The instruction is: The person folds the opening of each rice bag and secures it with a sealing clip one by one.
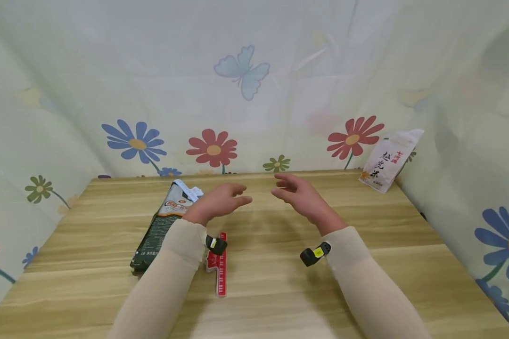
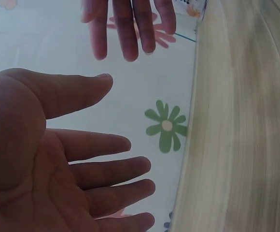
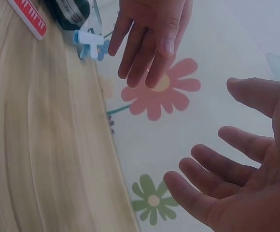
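My left hand [image 1: 219, 203] hovers over the middle of the table with relaxed fingers and nothing in it. Facing it across a gap is my right hand [image 1: 302, 197], likewise holding nothing, its fingers loosely spread in the right wrist view. Left of my left hand lies a dark green bag [image 1: 152, 242] with a grey upper part, partly behind the left forearm. A light blue clip [image 1: 187, 190] sits at the bag's far end. Below my left wrist lies a red clip-like strip [image 1: 222, 275] with white marks, partly covered by the wristband.
A white bag [image 1: 390, 160] with red and black characters leans against the curtain at the back right corner. The wooden table [image 1: 271, 292] is bordered by a flower-patterned curtain [image 1: 297, 103] behind and on both sides.
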The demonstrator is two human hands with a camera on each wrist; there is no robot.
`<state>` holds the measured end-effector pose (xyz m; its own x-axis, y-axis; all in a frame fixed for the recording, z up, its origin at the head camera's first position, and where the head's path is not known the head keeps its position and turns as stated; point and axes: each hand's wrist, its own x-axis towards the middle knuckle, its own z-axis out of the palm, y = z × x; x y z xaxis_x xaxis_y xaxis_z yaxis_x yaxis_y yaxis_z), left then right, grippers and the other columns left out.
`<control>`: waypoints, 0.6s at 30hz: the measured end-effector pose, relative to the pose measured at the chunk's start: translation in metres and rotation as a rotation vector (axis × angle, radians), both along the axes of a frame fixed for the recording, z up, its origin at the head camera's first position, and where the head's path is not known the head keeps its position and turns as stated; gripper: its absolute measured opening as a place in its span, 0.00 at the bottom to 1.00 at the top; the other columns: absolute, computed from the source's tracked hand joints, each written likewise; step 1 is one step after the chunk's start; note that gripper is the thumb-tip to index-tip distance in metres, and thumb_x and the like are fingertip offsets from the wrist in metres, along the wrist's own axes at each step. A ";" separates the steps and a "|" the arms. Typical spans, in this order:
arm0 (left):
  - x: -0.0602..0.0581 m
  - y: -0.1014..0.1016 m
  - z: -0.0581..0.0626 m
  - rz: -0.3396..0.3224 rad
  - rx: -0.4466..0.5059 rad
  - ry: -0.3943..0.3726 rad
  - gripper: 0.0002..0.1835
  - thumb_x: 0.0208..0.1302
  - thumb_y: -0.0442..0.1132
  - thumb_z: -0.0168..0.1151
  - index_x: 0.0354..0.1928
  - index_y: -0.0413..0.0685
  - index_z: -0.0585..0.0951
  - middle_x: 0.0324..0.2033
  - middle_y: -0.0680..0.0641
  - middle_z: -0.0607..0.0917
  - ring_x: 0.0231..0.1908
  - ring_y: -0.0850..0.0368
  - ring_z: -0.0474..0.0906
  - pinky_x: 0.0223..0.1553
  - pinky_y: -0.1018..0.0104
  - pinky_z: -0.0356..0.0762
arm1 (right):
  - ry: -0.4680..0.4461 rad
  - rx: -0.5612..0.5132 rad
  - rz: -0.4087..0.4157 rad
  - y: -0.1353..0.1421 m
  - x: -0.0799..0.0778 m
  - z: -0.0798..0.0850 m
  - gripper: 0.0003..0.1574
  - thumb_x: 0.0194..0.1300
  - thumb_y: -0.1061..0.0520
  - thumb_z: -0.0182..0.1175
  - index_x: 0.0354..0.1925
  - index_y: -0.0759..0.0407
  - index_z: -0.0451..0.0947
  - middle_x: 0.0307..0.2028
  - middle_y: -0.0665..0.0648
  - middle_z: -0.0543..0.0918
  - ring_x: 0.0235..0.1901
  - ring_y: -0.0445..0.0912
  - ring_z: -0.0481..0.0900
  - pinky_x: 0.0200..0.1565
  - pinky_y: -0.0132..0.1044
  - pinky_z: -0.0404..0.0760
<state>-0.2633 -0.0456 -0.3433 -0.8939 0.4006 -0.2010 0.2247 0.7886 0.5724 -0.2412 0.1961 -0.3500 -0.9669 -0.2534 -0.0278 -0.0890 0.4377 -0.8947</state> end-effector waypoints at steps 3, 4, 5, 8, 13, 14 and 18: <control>-0.002 0.009 0.000 -0.012 0.006 0.001 0.34 0.68 0.59 0.53 0.71 0.51 0.66 0.67 0.44 0.71 0.66 0.46 0.69 0.65 0.46 0.67 | 0.001 0.004 -0.015 0.007 0.001 0.002 0.38 0.66 0.41 0.61 0.70 0.42 0.62 0.66 0.56 0.70 0.65 0.52 0.71 0.63 0.53 0.72; -0.002 0.011 0.000 -0.013 0.009 0.000 0.34 0.68 0.59 0.53 0.71 0.51 0.66 0.67 0.44 0.71 0.66 0.46 0.69 0.65 0.47 0.67 | 0.003 0.007 -0.017 0.008 0.002 0.002 0.38 0.66 0.41 0.61 0.70 0.42 0.62 0.67 0.57 0.70 0.65 0.53 0.71 0.63 0.53 0.72; -0.002 0.013 -0.001 -0.015 0.016 -0.005 0.34 0.68 0.59 0.53 0.71 0.51 0.66 0.67 0.44 0.71 0.66 0.46 0.69 0.65 0.47 0.68 | 0.005 0.008 -0.019 0.010 0.002 0.003 0.38 0.66 0.41 0.60 0.70 0.43 0.62 0.67 0.57 0.70 0.65 0.53 0.70 0.63 0.53 0.71; -0.003 0.020 -0.002 -0.026 0.037 -0.005 0.34 0.68 0.59 0.54 0.71 0.51 0.66 0.67 0.44 0.71 0.66 0.46 0.69 0.65 0.47 0.68 | 0.012 0.012 -0.028 0.016 0.003 0.003 0.38 0.66 0.40 0.60 0.70 0.43 0.62 0.67 0.58 0.69 0.65 0.54 0.70 0.63 0.54 0.71; -0.006 0.033 -0.004 -0.050 0.059 0.005 0.33 0.69 0.58 0.53 0.70 0.50 0.66 0.67 0.43 0.72 0.66 0.47 0.69 0.65 0.48 0.67 | 0.014 0.024 -0.044 0.028 0.002 0.003 0.39 0.66 0.39 0.59 0.71 0.42 0.61 0.68 0.58 0.68 0.65 0.55 0.70 0.63 0.55 0.71; -0.006 0.035 -0.004 -0.050 0.061 0.003 0.33 0.69 0.58 0.53 0.70 0.51 0.66 0.67 0.44 0.72 0.66 0.47 0.69 0.65 0.48 0.67 | 0.015 0.029 -0.049 0.031 0.002 0.003 0.39 0.67 0.39 0.59 0.71 0.42 0.61 0.68 0.59 0.68 0.65 0.55 0.70 0.63 0.55 0.71; -0.010 0.048 -0.006 -0.065 0.089 -0.002 0.33 0.69 0.59 0.52 0.71 0.52 0.66 0.67 0.45 0.71 0.66 0.48 0.69 0.65 0.48 0.67 | 0.025 0.043 -0.066 0.043 0.000 0.006 0.38 0.67 0.39 0.58 0.71 0.44 0.60 0.68 0.59 0.68 0.65 0.56 0.70 0.63 0.56 0.71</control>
